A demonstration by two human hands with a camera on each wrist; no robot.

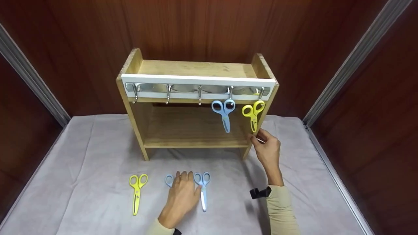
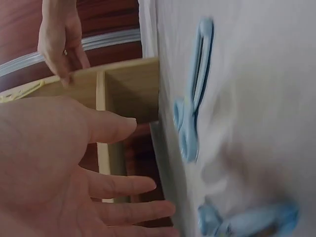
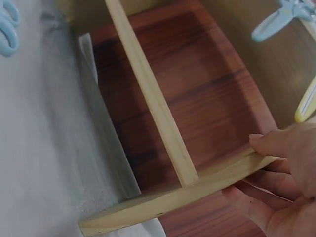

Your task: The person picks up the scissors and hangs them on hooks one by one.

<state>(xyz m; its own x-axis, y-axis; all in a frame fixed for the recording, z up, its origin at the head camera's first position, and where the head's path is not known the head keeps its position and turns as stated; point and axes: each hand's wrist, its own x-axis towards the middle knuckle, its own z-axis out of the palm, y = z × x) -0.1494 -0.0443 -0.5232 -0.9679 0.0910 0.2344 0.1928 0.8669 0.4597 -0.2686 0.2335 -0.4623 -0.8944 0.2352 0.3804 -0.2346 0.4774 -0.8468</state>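
Observation:
My left hand is over the cloth with its fingers extended, partly covering blue scissors. In the left wrist view its palm and straight fingers hold nothing. A second pair of blue scissors lies just right of that hand, and yellow scissors lie to its left. With the thumb inside and the fingers outside, my right hand grips the right side panel of a wooden shelf. Just above that hand, yellow scissors hang from the rightmost hook; blue scissors hang one hook further left.
A white rail with several metal hooks runs across the shelf's front. Grey cloth covers the table. Dark wood-look panels with metal framing enclose the back and sides.

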